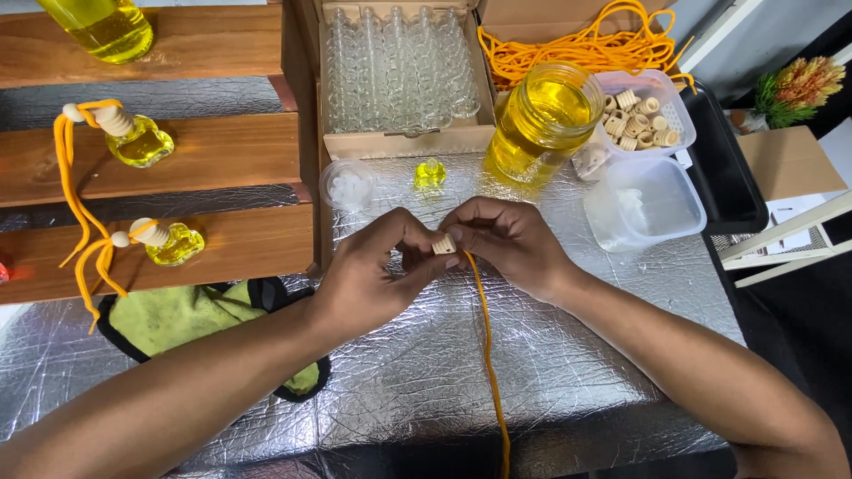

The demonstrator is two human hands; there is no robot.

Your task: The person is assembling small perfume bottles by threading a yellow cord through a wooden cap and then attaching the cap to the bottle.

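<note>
While a small wooden cap (443,244) is pinched between both hands, left (373,270) & right (506,244), above the worktop (426,372), the orange cord (486,355) is seen trailing lengthwise toward the body (fingers closed on cap, approx. centred).

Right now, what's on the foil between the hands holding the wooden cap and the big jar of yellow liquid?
Head view: only bare foil table cover lies between the wooden cap and the jar; a small filled bottle stands just left of that line.

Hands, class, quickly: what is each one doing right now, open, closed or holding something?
Left hand: closed, pinching the wooden cap.
Right hand: closed on the same cap, where the orange cord hangs down.
</note>
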